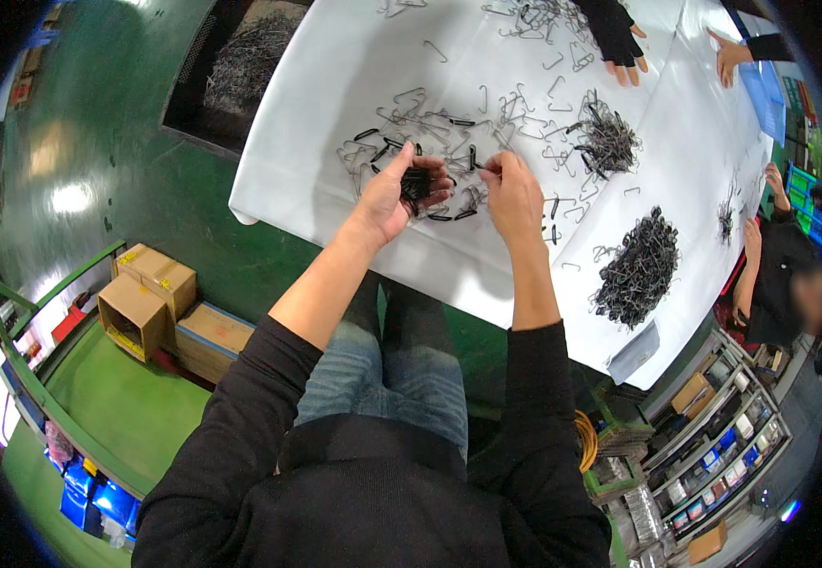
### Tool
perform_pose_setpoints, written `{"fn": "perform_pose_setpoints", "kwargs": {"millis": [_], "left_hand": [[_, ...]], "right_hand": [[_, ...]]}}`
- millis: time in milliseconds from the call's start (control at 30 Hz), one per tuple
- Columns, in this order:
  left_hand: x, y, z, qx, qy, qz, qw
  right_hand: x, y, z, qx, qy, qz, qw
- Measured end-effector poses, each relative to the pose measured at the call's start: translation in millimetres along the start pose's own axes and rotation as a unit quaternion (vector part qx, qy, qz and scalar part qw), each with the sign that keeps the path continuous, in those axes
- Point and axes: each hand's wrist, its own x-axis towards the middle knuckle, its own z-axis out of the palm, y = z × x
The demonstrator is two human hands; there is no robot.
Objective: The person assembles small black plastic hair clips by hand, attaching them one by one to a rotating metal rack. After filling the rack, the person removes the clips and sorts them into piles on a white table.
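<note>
over the near part of the white table (335, 104), the left hand (394, 197) is turned palm up, its fingers curled around a bunch of small black hooks (417, 186). the right hand (513, 194), also over the table's near part, has thumb and fingertips drawn together right by a black piece (473, 157); i cannot tell whether they grip it or it lies on the table.

around and beyond the two hands, thin wire hooks (409, 97) lie loosely strewn on the table, some grey, some with black parts. to the right of the right hand, a dark clump (608, 142) sits on the table, and nearer the table's right-hand near corner lies a larger black heap (640, 265). a grey flat piece (633, 353) rests at that corner. a much smaller cluster (725, 221) lies by the table's right edge.

at the table's far side, a co-worker's hand in a black fingerless glove (622, 52) rests with fingers spread; another bare hand (730, 59) is beside the table's far right corner, next to a blue sheet-like thing (764, 99). left of the table stands a dark bin (193, 118) of wire pieces, and farther out, cardboard boxes (158, 270).
</note>
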Motion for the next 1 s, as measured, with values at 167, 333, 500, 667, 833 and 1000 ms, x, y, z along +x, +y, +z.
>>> {"fn": "perform_pose_setpoints", "kwargs": {"millis": [167,333,500,667,833,1000], "left_hand": [[-2.7,13.7,6.5,-0.012,0.005,0.005,1.0],[-8.3,33.8,-8.1,-0.029,-0.035,0.017,0.999],[-17.8,38.1,-21.6,-0.039,-0.003,0.016,0.999],[-24.7,34.9,-20.4,-0.004,0.017,-0.005,1.0],[-20.8,30.1,-6.4,-0.002,0.049,0.007,0.999],[-4.3,21.0,11.5,0.071,0.011,0.033,0.997]], "right_hand": [[16.2,-31.0,-1.0,0.099,-0.04,-0.076,0.991],[60.9,-20.2,10.6,-0.115,0.061,-0.042,0.991],[69.8,-14.9,18.9,-0.185,0.015,-0.084,0.979],[61.9,-24.5,6.9,-0.149,0.011,-0.054,0.987],[47.7,-24.3,-11.8,-0.039,0.065,-0.018,0.997],[26.6,-21.5,-16.1,0.105,0.026,-0.013,0.994]]}}
